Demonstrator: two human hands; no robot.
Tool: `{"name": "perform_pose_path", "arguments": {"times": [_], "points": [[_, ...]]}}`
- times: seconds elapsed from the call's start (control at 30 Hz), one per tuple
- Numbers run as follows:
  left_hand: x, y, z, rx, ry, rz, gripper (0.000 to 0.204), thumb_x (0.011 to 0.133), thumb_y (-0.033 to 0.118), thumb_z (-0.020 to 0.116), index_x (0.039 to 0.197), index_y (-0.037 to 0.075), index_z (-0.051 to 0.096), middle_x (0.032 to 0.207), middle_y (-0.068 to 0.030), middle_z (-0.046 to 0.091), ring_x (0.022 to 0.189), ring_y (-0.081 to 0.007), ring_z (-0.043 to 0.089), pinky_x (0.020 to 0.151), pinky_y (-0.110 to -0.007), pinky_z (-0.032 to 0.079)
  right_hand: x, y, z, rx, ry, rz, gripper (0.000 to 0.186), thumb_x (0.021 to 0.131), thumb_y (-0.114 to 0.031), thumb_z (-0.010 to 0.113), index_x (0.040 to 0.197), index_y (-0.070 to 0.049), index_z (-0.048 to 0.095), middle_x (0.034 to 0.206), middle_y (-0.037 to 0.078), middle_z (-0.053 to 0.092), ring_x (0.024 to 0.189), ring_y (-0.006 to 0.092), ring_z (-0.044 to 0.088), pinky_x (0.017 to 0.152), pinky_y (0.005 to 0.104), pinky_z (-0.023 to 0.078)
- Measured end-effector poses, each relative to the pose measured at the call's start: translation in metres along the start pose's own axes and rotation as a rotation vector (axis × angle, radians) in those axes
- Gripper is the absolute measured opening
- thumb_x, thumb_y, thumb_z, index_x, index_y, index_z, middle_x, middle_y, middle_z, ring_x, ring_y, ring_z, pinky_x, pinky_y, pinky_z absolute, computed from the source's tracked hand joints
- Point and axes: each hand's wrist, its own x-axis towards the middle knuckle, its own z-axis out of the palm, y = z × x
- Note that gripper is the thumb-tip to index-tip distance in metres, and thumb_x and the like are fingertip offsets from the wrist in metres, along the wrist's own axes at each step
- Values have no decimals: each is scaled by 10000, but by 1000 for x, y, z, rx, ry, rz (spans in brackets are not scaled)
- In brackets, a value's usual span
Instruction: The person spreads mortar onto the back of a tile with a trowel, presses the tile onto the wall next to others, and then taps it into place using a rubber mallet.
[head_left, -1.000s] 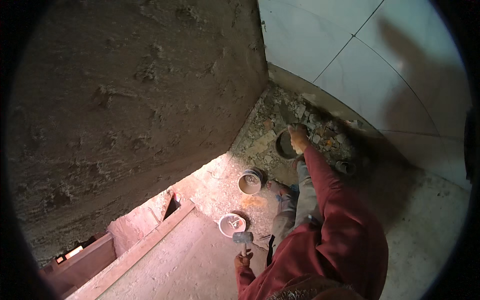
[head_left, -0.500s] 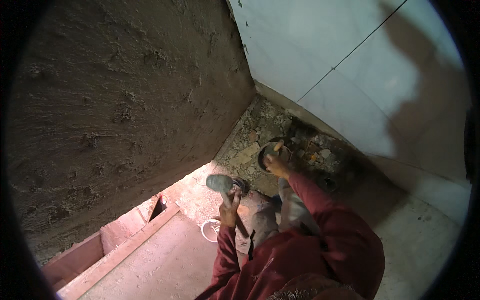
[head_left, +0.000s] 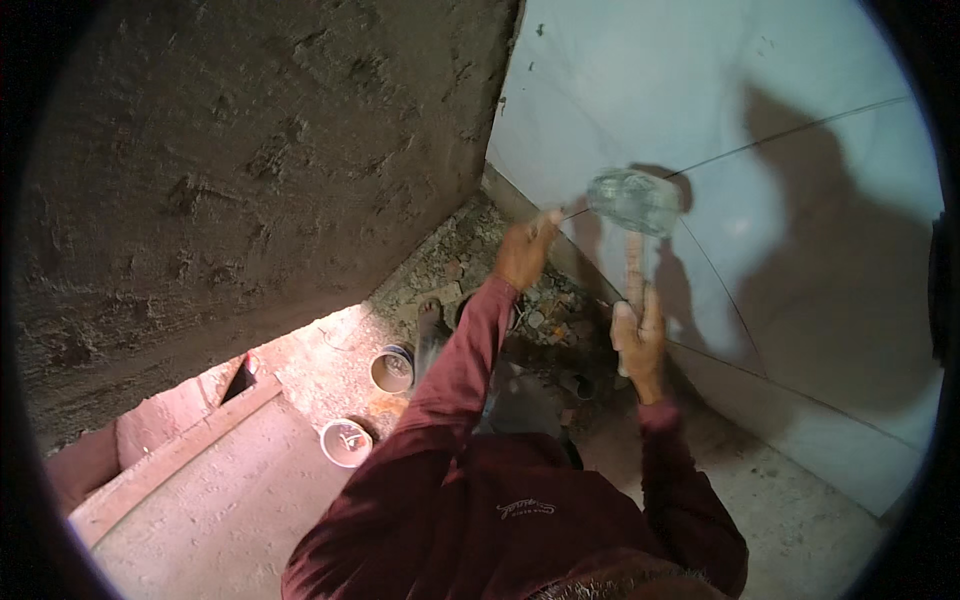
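My right hand [head_left: 640, 340] is closed round the wooden handle of a mallet [head_left: 633, 202]. Its broad head, coated in grey, is up in front of the white wall tiles [head_left: 810, 230], over the joint line. To the left, my left hand [head_left: 526, 252] reaches to the lower part of the same wall, with its fingers drawn together at the joint. Whatever those fingertips pinch, if anything, is too small to make out. A dark bucket [head_left: 513, 318] is mostly covered by my left forearm.
A rough mortar-coated wall [head_left: 250, 190] rises on the left. Rubble [head_left: 550, 315] lies along the foot of the tiled wall. A round bucket [head_left: 391, 370] and a small white tub [head_left: 346, 443] stand at left, near a wooden plank [head_left: 180, 460].
The mallet has gone from my left hand to my right and up to the tiled wall. My right hand has left the bucket; my left hand has moved to the tile joint.
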Motion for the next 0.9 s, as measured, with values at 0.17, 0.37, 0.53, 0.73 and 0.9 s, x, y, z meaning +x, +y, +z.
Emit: {"name": "perform_pose_path", "arguments": {"times": [0.17,0.37,0.53,0.73,0.9], "points": [[123,15,11,-352,389,33,970,941,555,640,1551,-93,255,1642,-283,182,1532,-347,215,1228,-380,228,38,-72,-40,-542,30,-345,443,987,-246,611,1286,61,496,1006,228,655,898,346,656,784,440,517],[190,22,25,-705,279,-20,1417,730,771,729,1592,-27,-64,1649,-314,-63,1556,-400,-55,1259,-437,99,61,-156,-32,-441,-216,18,378,977,-286,647,1220,-26,520,945,174,638,753,330,641,674,401,516],[198,18,36,-571,390,47,1264,766,741,694,1554,-7,49,1604,-293,58,1527,-393,30,1246,-472,114,100,-174,-29,-900,-131,-490,348,966,-310,681,1170,-58,554,977,180,650,742,331,694,568,421,529],[200,11,62,-549,478,110,884,918,635,591,1480,1,341,1527,-231,361,1475,-376,257,1221,-517,141,132,-180,-13,-1462,-180,-661,328,957,-365,669,1029,-67,553,914,138,673,737,313,688,593,443,537],[208,5,47,-76,496,30,800,961,643,558,1440,8,485,1459,-176,555,1383,-361,469,1169,-506,277,151,-179,12,-1726,-211,-839,280,960,-391,645,1037,-129,582,780,54,519,578,216,583,480,363,511]]}}
